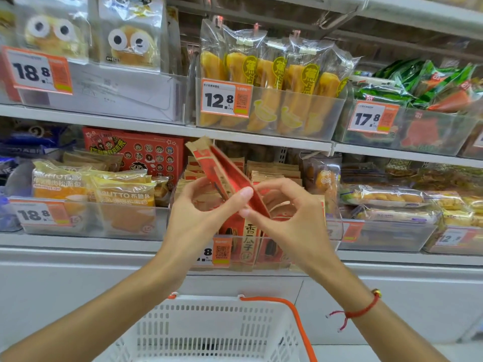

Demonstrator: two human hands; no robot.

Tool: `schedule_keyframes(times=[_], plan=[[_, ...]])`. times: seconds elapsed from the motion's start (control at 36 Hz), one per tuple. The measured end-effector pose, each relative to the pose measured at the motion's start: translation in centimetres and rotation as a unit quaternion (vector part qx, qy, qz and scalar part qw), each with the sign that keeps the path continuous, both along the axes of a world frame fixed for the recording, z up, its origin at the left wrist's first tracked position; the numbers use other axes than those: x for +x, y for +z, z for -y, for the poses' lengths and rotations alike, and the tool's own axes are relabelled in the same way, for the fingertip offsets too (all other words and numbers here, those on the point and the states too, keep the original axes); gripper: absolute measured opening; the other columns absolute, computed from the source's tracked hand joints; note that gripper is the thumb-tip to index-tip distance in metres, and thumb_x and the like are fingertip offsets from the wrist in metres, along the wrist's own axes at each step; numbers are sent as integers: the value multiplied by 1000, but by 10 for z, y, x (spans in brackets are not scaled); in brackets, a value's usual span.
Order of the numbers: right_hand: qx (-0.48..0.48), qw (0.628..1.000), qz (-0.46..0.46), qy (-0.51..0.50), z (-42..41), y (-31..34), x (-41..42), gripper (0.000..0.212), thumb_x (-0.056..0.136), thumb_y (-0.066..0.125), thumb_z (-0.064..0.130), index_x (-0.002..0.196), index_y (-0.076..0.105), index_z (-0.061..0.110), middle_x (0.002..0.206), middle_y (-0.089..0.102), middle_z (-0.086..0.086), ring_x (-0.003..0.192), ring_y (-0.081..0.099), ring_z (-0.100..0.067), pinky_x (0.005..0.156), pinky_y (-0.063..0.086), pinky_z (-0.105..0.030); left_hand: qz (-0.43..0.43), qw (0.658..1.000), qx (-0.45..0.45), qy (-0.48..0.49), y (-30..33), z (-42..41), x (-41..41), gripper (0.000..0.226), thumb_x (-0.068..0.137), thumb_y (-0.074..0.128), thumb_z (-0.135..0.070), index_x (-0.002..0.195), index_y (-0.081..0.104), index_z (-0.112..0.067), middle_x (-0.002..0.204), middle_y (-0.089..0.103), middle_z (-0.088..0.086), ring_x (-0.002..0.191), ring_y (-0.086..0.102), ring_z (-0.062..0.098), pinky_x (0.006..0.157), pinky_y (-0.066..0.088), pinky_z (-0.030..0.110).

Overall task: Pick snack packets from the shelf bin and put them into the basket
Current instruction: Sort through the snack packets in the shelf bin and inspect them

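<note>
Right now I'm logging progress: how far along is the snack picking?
Done: nothing that shows; the visible part of the white basket looks empty. In hand: the left hand and right hand pinch red-and-brown packets above the shelf bin. Left: dropping them into the basket.

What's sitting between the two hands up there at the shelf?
In the head view, a red and tan snack packet stands tilted between them; the left hand and right hand both pinch its lower end, above the white basket.
</note>
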State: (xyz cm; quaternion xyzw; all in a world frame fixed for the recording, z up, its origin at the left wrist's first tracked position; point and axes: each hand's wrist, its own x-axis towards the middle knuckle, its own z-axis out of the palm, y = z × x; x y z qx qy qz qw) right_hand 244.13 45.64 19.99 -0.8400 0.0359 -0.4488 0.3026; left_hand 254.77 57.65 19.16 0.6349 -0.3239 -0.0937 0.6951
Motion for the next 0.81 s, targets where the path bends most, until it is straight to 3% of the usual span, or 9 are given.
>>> schedule_keyframes(times=[0.08,0.17,0.28,0.39,0.5,0.61,0.72,0.81], plan=[[-20,998,-50,30,-4,-2,2,37,73,83,27,101,60,32,94,65,17,84,65,-2,70,53,-14,-31,999,5,6,-2,1,8,83,46,80,-73,116,60,-34,109,66,-19,102,62,-4,98,49,33],[52,986,-143,73,2,2,0,34,75,81,40,100,59,41,105,64,23,101,60,2,85,52,-23,-26,1000,15,3,-5,-3,14,89,40,77,-74,117,62,-33,109,68,-17,106,64,4,101,48,40],[123,955,-235,130,14,4,-4,22,75,75,44,90,59,45,124,62,21,117,56,1,100,45,-34,-11,999,7,-51,-6,-8,18,79,46,74,-69,114,64,-29,106,71,-14,103,66,5,101,47,38],[183,938,-248,158,16,1,-7,31,71,76,38,94,56,30,114,66,18,107,63,0,85,51,-16,-3,995,-11,-97,-4,-8,16,70,49,70,-63,110,63,-31,106,72,-17,102,66,1,91,47,25],[168,958,-209,102,12,0,-6,63,61,86,46,114,54,31,119,63,14,111,59,3,98,45,-24,-9,991,-41,-124,-3,-8,12,52,58,71,-56,105,67,-34,107,72,-14,103,67,4,85,52,22],[119,983,-136,-17,5,1,-4,79,57,83,55,125,47,35,117,57,23,108,54,10,95,47,-23,-26,994,-88,-66,-1,-6,7,47,68,78,-44,110,67,-26,103,74,-11,99,69,6,78,56,18],[8,984,-111,-140,0,-6,1,97,57,77,66,139,36,37,124,51,22,115,50,0,101,47,-38,-59,991,-112,-31,-5,-2,7,32,67,75,-37,98,66,-33,94,75,-13,93,71,6,69,55,14],[5,979,-136,-153,0,-7,2,102,61,72,70,147,34,30,134,49,13,121,48,-5,104,43,-41,-66,990,-116,-38,-6,-2,10,26,74,73,-32,98,65,-35,96,75,-11,94,71,6,69,54,13]])
